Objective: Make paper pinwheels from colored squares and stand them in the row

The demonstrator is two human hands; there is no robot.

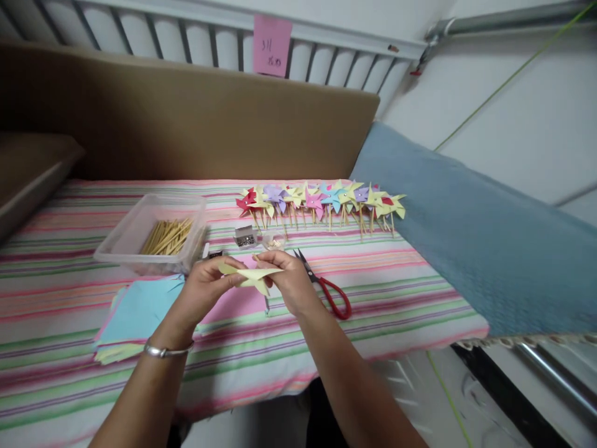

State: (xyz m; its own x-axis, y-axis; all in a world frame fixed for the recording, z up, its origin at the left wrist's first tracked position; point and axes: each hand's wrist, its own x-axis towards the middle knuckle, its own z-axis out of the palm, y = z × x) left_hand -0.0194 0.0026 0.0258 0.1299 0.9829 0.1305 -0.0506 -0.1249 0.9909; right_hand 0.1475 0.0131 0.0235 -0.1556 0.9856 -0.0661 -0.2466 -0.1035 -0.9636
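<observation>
Both of my hands meet above the striped table (387, 292) and pinch a pale yellow paper pinwheel piece (252, 275). My left hand (205, 289) grips its left side with closed fingers; a silver bracelet circles that wrist. My right hand (289, 280) pinches the right side, fingers pressed together near the paper's middle. Sheets of coloured paper (140, 314), blue on top, lie under my left forearm.
A clear plastic tub (140, 227) of wooden sticks stands at the left. A row of finished coloured pinwheels (321, 202) lies at the back. Red-handled scissors (329, 289) rest right of my hands. A small box of pins (245, 237) sits behind them. A blue cushion (466, 236) borders the right.
</observation>
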